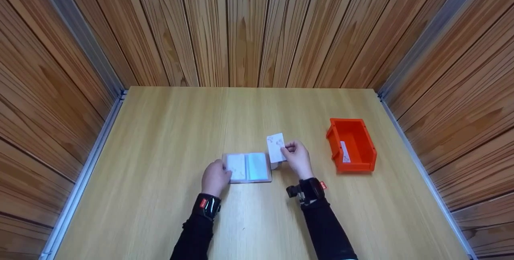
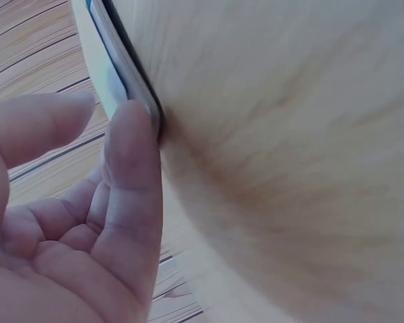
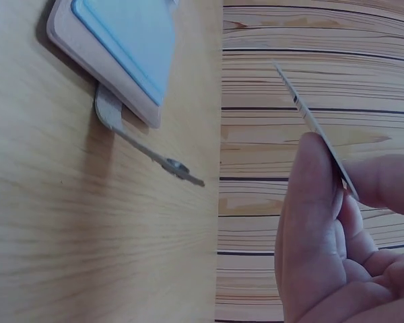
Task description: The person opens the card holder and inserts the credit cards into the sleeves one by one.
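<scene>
An open card holder [image 1: 258, 167] with clear sleeves lies on the table; a white card shows in its left sleeve, and the right side looks pale blue. My left hand [image 1: 215, 177] holds the holder's left edge, thumb over the page, a fingertip [image 2: 131, 138] against its rim in the left wrist view. Just right of the holder, my right hand [image 1: 297, 157] pinches a white card [image 1: 275, 147] with small printed figures between thumb and fingers. The right wrist view shows this card edge-on, raised off the table. A strap [image 3: 145, 149] with a metal snap sticks out from the holder's right side.
An orange open-front bin [image 1: 363, 143] stands on the right part of the table, with a white printed card [image 1: 345, 151] against its left inner wall. Wood-panelled walls [image 1: 245, 31] and metal rails [image 1: 86, 167] enclose the table [image 1: 168, 131].
</scene>
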The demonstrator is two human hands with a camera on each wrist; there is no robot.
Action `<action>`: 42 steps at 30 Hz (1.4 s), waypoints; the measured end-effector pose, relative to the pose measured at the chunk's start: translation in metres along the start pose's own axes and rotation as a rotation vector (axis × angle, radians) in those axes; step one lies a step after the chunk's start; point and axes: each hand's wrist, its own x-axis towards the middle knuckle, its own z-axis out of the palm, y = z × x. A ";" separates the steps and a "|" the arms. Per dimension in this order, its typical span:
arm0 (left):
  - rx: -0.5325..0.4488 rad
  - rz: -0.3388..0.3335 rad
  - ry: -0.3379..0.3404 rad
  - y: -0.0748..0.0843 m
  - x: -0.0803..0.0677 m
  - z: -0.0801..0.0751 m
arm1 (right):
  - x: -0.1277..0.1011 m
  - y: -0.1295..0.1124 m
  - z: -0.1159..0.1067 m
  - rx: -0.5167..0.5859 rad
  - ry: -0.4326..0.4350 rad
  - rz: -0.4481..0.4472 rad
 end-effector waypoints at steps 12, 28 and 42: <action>-0.168 0.086 0.142 0.025 -0.004 -0.004 | -0.007 -0.005 0.010 0.039 -0.041 0.033; -0.462 0.171 0.131 0.050 -0.009 0.010 | -0.024 -0.014 0.029 0.157 -0.115 -0.072; -0.496 0.105 0.069 0.055 -0.012 0.014 | -0.035 -0.018 0.039 0.189 -0.167 -0.076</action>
